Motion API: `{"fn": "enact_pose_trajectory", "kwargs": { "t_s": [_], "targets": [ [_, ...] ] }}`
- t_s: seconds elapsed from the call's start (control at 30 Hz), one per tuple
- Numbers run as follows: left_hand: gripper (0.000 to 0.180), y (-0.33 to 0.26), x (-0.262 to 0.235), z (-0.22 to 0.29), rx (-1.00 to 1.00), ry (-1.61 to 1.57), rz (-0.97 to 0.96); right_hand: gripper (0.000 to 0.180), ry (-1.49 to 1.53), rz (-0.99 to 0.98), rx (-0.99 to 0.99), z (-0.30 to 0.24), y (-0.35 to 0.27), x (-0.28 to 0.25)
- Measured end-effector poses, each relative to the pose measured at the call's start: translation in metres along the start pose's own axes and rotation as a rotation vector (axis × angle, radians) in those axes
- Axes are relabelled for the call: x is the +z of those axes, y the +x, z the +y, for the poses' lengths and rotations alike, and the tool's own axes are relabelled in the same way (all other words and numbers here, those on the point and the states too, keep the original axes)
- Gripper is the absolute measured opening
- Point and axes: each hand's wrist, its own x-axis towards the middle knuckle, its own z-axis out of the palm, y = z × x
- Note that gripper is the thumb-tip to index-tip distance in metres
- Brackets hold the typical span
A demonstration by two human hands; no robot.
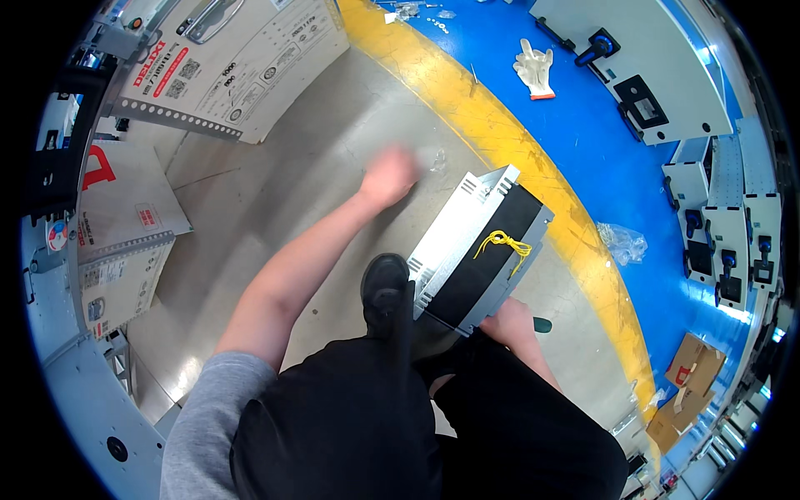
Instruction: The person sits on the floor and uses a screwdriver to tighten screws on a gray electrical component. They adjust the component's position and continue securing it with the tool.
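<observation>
A metal housing point(528, 218) with a black panel and pale slotted side flange stands tilted on the floor by my shoes. A bundle of yellow cord point(505, 243) lies tied on its black face. My right hand point(510, 323) is closed at the housing's near lower corner, its fingers partly hidden. From that hand sticks out a dark green tool handle point(542, 325); the tool's other end is out of sight. My left hand point(390, 175) is stretched forward over the floor, left of the housing and apart from it. Motion smears its fingers.
Large cardboard boxes point(275, 62) stand at the left. A yellow floor stripe point(533, 142) borders blue flooring, where a white glove point(535, 71), clear plastic wrap point(622, 243) and brown cartons point(696, 364) lie. Grey cabinets with black handles point(597, 46) line the right side.
</observation>
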Motion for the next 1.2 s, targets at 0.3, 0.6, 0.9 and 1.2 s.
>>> {"fn": "enact_pose_trajectory", "kwargs": {
  "t_s": [0.3,0.6,0.9,1.2],
  "targets": [
    [0.04,0.015,-0.009,-0.007,0.066,0.014,-0.119,0.047,0.01,0.005,-0.008,-0.001,0.0,-0.001],
    [0.024,0.026,-0.005,-0.014,0.004,-0.109,-0.056,0.048,-0.005,0.026,-0.022,0.003,0.0,0.001],
    [0.021,0.032,0.001,-0.021,-0.07,-0.255,-0.015,0.047,-0.008,0.023,-0.027,0.003,0.0,0.001],
    [0.022,0.036,0.001,-0.019,-0.101,-0.237,-0.022,0.048,-0.017,-0.005,-0.026,0.004,0.001,0.001]
  ]
}}
